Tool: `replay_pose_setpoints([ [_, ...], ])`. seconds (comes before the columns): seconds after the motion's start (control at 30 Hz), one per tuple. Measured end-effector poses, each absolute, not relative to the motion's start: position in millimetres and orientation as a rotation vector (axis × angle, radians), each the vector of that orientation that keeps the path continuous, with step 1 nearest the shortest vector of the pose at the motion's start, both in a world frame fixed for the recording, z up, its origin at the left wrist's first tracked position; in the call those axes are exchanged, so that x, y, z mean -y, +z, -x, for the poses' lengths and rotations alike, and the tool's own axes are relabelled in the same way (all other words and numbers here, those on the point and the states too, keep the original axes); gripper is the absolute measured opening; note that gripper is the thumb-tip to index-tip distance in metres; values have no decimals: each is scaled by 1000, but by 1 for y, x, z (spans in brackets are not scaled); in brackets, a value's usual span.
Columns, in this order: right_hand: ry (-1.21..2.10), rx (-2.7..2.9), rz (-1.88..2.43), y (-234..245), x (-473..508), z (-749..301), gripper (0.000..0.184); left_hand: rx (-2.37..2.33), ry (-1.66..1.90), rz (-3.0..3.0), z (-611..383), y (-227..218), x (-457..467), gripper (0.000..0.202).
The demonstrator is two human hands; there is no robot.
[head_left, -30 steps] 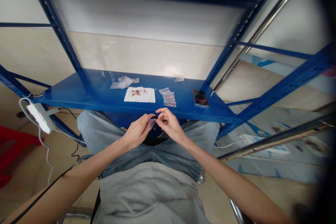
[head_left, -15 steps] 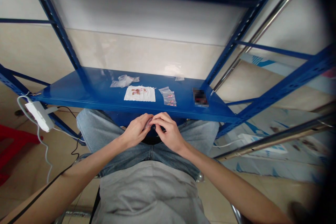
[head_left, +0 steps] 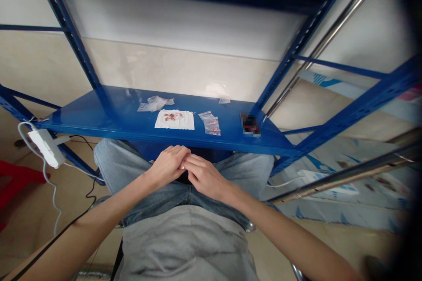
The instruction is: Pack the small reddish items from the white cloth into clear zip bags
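My left hand [head_left: 166,164] and my right hand [head_left: 204,178] meet over my lap, just below the front edge of the blue shelf [head_left: 99,118]. Both have their fingers pinched together on a small clear plastic bag [head_left: 182,165], of which only a sliver shows between the fingertips. On the shelf above the hands lies a white cloth [head_left: 174,120] with small reddish pieces on it. To its right sits a short row of small filled bags [head_left: 211,124]. A loose heap of empty clear bags [head_left: 154,103] lies behind the cloth.
A dark phone [head_left: 249,124] lies at the shelf's right end, and one more small bag [head_left: 224,101] near the back wall. A white power strip [head_left: 44,147] with a cable hangs off the shelf's left corner. Blue uprights and a steel rail [head_left: 329,180] frame the right side.
Both hands have dropped lower toward my lap and closed tighter around the small bag, which now shows far less than a second ago.
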State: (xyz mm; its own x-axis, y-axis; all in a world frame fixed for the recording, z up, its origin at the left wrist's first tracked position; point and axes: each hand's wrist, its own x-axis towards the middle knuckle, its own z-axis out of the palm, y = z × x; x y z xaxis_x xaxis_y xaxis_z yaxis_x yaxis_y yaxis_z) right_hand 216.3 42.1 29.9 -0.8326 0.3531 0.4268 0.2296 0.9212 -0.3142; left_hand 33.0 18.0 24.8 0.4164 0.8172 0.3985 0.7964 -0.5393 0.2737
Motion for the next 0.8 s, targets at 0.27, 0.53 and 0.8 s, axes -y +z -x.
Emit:
replay_pose_setpoints([
  [0.27, 277, 2856, 559, 11, -30, -211, 23, -1332, 328, -2883, -54, 20, -8, 9],
  [0.53, 333, 2873, 606, 4, -36, -210, 22, -1416, 245, -2785, -52, 18, -12, 21],
  [0.8, 297, 2882, 631, 1, -34, -214, 25, -1398, 294, -2827, -56, 14, -10, 24],
])
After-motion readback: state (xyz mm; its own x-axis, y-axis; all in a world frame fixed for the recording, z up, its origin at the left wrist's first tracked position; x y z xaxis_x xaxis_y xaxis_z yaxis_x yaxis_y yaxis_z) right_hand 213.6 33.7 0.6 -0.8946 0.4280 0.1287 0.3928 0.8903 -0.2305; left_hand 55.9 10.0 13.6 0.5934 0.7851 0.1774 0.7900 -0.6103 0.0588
